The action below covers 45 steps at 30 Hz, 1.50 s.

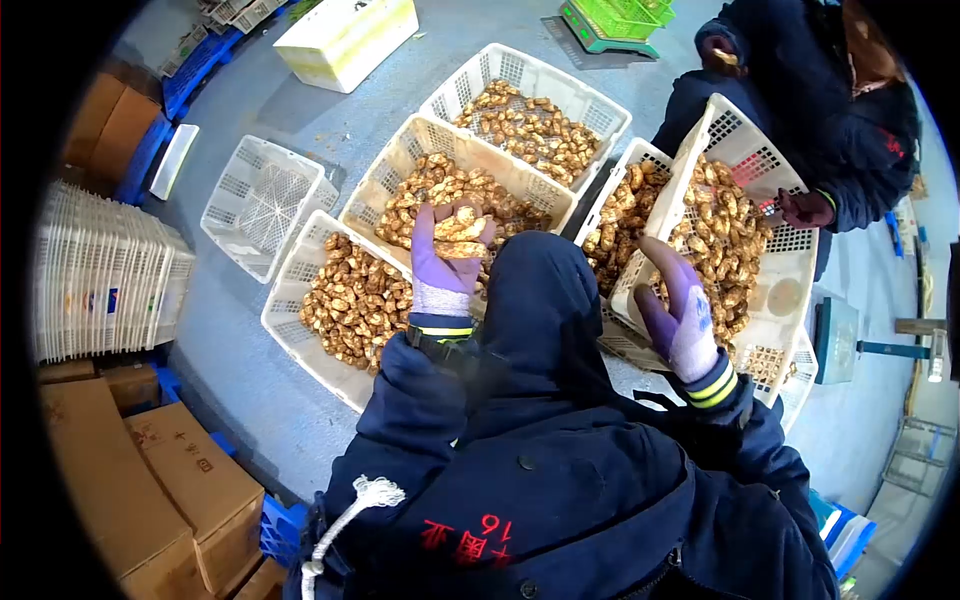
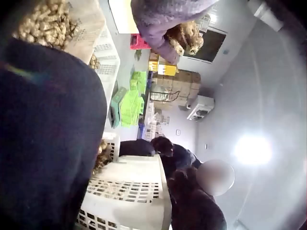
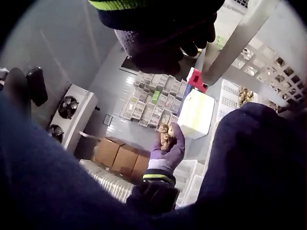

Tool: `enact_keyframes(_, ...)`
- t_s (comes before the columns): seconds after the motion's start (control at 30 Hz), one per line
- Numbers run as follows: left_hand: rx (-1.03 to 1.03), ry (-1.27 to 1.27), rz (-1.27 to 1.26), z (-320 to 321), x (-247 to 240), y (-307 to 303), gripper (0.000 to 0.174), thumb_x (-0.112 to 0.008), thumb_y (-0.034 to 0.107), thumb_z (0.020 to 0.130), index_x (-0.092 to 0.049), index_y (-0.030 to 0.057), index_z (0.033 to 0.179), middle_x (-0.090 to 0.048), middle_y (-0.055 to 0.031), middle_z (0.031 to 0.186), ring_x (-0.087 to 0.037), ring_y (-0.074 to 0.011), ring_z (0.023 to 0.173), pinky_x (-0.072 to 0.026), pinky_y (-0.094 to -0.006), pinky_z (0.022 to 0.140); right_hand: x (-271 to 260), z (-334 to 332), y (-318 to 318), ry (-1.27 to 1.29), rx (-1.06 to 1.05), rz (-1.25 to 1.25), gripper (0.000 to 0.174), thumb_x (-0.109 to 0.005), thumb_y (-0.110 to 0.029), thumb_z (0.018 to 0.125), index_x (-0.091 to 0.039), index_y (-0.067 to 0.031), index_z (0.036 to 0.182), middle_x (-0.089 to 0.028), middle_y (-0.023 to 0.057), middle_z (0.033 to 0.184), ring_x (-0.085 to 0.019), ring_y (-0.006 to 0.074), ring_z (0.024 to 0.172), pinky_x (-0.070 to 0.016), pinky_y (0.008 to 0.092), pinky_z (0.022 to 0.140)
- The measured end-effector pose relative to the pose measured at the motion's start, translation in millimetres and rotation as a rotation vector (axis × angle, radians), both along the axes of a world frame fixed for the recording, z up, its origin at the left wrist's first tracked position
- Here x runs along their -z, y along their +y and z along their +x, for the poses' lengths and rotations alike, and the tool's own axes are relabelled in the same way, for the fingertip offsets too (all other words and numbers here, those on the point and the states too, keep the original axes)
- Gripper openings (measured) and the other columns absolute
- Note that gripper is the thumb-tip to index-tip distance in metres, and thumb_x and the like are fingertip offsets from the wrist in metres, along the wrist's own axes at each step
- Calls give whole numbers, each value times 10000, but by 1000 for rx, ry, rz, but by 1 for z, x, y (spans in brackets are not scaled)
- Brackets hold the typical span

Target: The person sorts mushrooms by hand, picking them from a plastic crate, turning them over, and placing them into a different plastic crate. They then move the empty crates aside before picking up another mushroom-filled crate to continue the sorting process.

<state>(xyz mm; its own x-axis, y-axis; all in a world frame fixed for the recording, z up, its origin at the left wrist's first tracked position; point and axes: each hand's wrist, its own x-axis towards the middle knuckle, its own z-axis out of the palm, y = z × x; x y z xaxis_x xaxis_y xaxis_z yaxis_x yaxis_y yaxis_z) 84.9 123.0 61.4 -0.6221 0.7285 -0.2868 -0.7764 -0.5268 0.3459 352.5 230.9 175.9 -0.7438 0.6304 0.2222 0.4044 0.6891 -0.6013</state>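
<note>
My left hand [image 1: 445, 255], in a purple glove, is raised above a white crate [image 1: 372, 185] and grips a clump of knobbly brown roots [image 1: 460, 228]. The left wrist view shows the same gloved hand [image 2: 163, 28] curled round the roots [image 2: 184, 36]. It also appears in the right wrist view as the left hand [image 3: 165, 151] holding the clump [image 3: 166, 136]. My right hand [image 1: 680, 310], also gloved, is lifted beside a tilted crate [image 1: 790, 240]. Its fingers are loosely bent and hold nothing. In the right wrist view the right hand [image 3: 163, 48] is only a dark shape.
Several white crates of brown roots [image 1: 355, 300] stand on the grey floor. A person opposite [image 1: 820, 110] tips the tilted crate. An empty crate [image 1: 260, 205] lies to the left, with stacked crates [image 1: 100, 270] and cardboard boxes [image 1: 190, 480] beyond. A green scale [image 1: 610, 25] stands far back.
</note>
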Motion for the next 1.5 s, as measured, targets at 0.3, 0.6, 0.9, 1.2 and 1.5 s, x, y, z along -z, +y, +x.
enact_keyframes(0.3, -328, 91, -377, -164, 98, -86, 382, -558, 391, 939, -556, 37, 1083, -630, -151, 1063, -607, -317, 996, -544, -493, 836, 19, 64, -24, -190, 129, 60, 422, -607, -90, 835, -547, 9, 1240, -586, 227, 1211, -547, 392, 1136, -426, 441, 979)
enact_keyframes(0.6, -501, 36, -563, -382, 182, -140, 563, -412, 532, 938, -575, 18, 1101, -627, -152, 1048, -590, -359, 960, -493, -545, 866, 17, 44, -24, -291, 161, -18, 308, -535, -190, 905, -603, 15, 1125, -630, 217, 1107, -582, 404, 1036, -445, 449, 920)
enact_keyframes(0.9, -426, -165, -697, -427, 220, -156, 600, -388, 452, 942, -383, 73, 1407, -363, -183, 1461, -344, -374, 1336, -309, -544, 1083, 20, 39, -21, -428, 213, -121, 439, -458, -360, 935, -611, 6, 1123, -617, 236, 1115, -569, 409, 1051, -422, 457, 944)
enact_keyframes(1.2, -526, -177, -595, -465, 280, -130, 498, -423, 320, 970, -413, -1, 1350, -466, -269, 1337, -461, -457, 1210, -462, -583, 948, 27, 63, -20, -553, 205, -129, 479, -435, -402, 940, -593, 5, 1136, -587, 234, 1157, -544, 413, 1069, -415, 462, 938)
enact_keyframes(1.5, -651, -182, -603, -465, 306, -118, 495, -480, 466, 897, -551, 103, 1226, -613, -119, 1190, -574, -290, 1059, -481, -436, 836, 22, 52, -21, -592, 258, -160, 492, -421, -410, 944, -593, 10, 1135, -596, 228, 1117, -554, 409, 1046, -413, 457, 935)
